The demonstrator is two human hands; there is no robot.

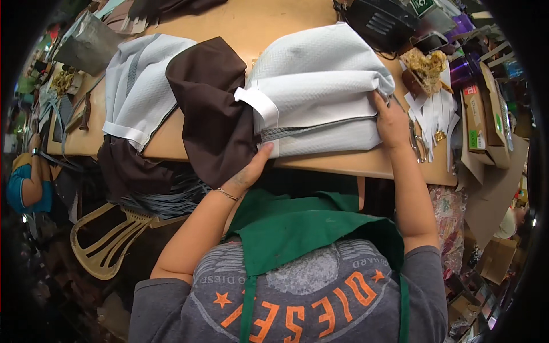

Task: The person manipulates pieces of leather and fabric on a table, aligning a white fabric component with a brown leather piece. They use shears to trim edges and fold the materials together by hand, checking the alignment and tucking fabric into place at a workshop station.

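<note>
A white textured fabric piece with a grey braided trim and dark brown cloth joined at its left lies at the table's front edge. A short white band curls up where the white and brown meet. My left hand grips the near left corner, thumb on top and fingers hidden beneath. At the right end of the same piece my right hand is closed on a fold of its edge, thumb over the cloth. A similar white and brown piece lies to the left, its brown part hanging over the edge.
Scissors and white strips lie right of my right hand, near a cardboard box. A black machine-like case stands behind. A plastic chair is below left. Another person's arm shows at far left.
</note>
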